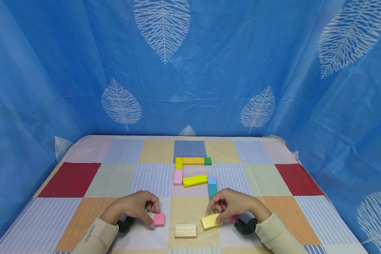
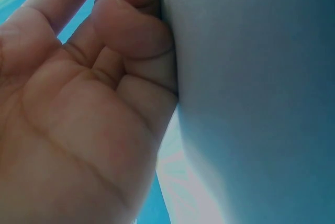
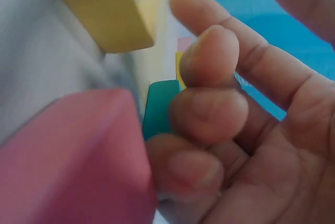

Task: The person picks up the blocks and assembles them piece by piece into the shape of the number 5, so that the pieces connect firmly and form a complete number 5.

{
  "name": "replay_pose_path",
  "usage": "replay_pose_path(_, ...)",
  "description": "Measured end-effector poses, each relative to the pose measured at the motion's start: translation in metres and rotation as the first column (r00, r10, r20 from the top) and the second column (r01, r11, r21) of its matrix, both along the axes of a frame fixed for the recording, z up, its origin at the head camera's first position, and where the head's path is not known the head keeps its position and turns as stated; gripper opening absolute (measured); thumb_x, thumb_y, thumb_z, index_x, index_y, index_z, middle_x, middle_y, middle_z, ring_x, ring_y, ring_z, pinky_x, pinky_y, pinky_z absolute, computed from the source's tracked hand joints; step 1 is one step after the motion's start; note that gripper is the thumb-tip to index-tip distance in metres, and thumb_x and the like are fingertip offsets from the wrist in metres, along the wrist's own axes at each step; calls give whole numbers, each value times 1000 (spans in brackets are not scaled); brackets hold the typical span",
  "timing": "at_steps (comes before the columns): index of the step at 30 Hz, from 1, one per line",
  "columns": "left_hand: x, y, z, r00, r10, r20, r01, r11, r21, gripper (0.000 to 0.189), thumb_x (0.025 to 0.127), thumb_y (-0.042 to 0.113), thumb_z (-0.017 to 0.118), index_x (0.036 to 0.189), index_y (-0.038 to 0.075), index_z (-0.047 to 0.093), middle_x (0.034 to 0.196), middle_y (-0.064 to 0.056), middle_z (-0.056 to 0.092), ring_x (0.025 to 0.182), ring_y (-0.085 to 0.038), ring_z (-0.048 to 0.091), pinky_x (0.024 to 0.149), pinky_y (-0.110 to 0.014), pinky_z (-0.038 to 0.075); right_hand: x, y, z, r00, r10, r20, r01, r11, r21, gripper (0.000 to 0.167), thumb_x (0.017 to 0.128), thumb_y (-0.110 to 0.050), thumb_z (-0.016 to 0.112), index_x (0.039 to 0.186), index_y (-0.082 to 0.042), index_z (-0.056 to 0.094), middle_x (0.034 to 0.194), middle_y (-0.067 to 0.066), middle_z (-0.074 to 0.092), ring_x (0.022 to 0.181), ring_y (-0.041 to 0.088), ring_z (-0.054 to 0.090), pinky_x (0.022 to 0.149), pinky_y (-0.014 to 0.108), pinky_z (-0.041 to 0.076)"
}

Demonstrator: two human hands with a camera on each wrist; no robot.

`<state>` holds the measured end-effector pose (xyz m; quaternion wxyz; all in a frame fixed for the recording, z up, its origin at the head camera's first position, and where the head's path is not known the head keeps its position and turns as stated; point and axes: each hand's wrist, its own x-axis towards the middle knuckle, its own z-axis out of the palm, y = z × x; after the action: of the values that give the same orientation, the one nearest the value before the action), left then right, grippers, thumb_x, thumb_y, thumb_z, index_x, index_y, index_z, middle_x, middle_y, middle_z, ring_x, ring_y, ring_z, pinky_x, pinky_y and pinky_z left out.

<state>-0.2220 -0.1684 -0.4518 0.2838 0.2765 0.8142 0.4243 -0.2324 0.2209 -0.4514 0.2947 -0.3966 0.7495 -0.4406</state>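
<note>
In the head view my left hand [image 1: 137,206] is at a small pink block [image 1: 159,219], thumb at its near left corner and index fingertip at its far edge; the left wrist view shows a curled finger [image 2: 131,30] beside the cloth. My right hand [image 1: 233,204] bends over a pale yellow block [image 1: 209,222], thumb overlapping its right end. In the right wrist view its loosely bent fingers [image 3: 209,56] stand apart from that yellow block. A darker pink block [image 3: 99,150] lies under this hand, mostly hidden from above.
A ribbed plain wooden block [image 1: 185,231] lies between the hands. Farther back, blocks form a bent line: green [image 1: 207,161], orange [image 1: 193,161], yellow [image 1: 179,163], light pink [image 1: 178,177], two bright yellow [image 1: 194,181], blue [image 1: 212,181], teal [image 1: 212,190]. A blue curtain [image 1: 190,88] surrounds the patchwork cloth.
</note>
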Motion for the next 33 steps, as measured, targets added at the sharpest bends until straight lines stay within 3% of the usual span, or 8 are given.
replay_pose_path(9,-1,2,-1,1000,8,18,-8,1000,-7,26,73,1,95,88,11,76,76,4,54,71,-10,46,65,-22,37,4,-3,3,991,9,-132,4,995,95,22,86,-7,92,105,-5,81,64,-17,40,58,-3,29,63,18,37)
replay_pose_path(16,0,2,-1,1000,17,26,-17,1000,-8,27,74,-1,95,88,11,76,76,4,55,71,-11,47,65,-22,37,7,-5,6,990,-27,-135,41,994,103,20,86,-3,90,104,-5,82,62,-17,36,57,0,22,60,21,30)
replay_pose_path(33,3,1,-3,999,36,12,-36,999,-11,28,72,-1,96,87,12,76,75,3,54,70,-11,47,63,-23,36,5,-6,1,978,-89,-187,102,993,60,21,87,0,86,107,-5,82,66,-16,40,59,-1,29,60,21,31)
